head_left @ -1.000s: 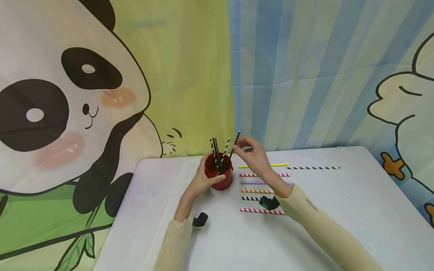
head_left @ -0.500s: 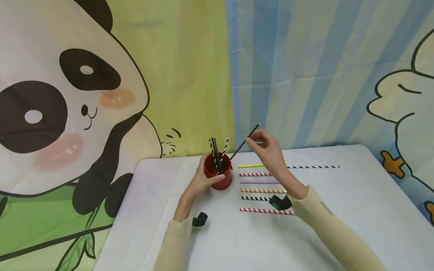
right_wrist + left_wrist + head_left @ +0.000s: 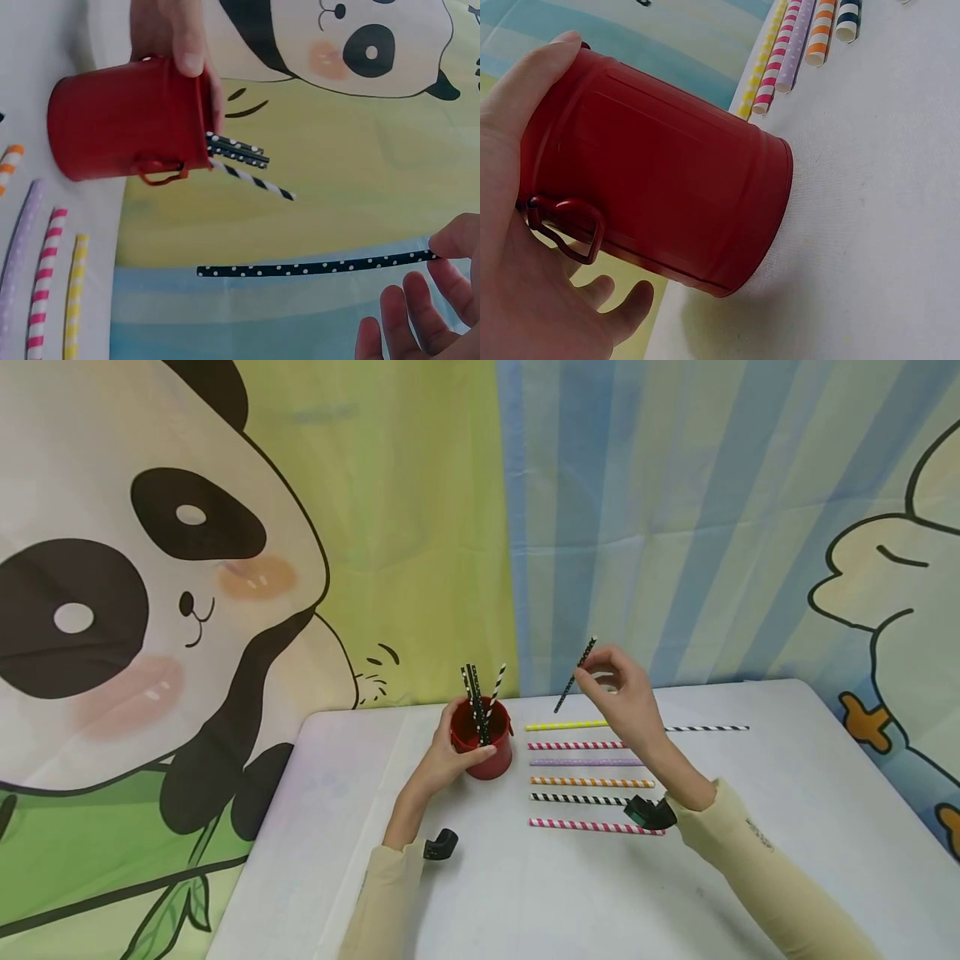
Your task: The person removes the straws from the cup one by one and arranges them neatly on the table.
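My left hand [image 3: 441,762] grips a small red bucket [image 3: 492,766] with side handles near the table's back edge, thumb over the rim. Several black dotted straws [image 3: 236,150] and a black-and-white striped straw [image 3: 496,690] stick up from it. My right hand [image 3: 621,697] pinches a black straw with white dots [image 3: 315,268] near one end between thumb and finger. That straw slants in the air to the right of the bucket, apart from it. In the left wrist view the bucket [image 3: 660,180] fills the middle, and its contents are hidden.
Right of the bucket, straws lie in parallel rows on the white table [image 3: 300,860]: yellow [image 3: 562,726], pink-striped [image 3: 577,746], lilac [image 3: 585,762], orange-striped [image 3: 592,782], black-striped [image 3: 577,798] and another pink-striped straw [image 3: 592,826]. A black-and-white straw [image 3: 712,728] lies farther right. A printed curtain [image 3: 420,527] hangs behind.
My right hand has drawn the black dotted straw up out of the bucket and carried it to the right. The left hand has stayed on the bucket.
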Motion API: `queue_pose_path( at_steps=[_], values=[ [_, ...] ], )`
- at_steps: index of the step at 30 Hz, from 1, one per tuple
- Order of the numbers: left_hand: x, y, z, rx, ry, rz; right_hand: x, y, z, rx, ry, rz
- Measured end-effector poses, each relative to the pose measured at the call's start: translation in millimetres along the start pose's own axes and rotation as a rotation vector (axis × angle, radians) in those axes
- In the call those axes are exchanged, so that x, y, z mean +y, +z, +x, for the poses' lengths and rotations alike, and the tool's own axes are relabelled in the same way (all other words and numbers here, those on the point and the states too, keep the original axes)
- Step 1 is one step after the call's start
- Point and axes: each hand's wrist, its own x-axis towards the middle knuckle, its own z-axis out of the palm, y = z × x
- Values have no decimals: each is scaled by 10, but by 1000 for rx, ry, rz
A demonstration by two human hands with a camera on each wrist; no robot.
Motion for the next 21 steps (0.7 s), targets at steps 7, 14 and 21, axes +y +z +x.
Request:
queue_pose_path(
  at_steps=[7,14,21],
  values=[
    [-4,-4,10,-2,10,-5,247,-121,-63,-29,-104,-239],
    [-4,7,2,4,6,-8,452,-234,-164,-53,-249,-455],
    [-5,14,-1,10,3,-5,616,-294,-205,-81,-428,-644]
  ],
)
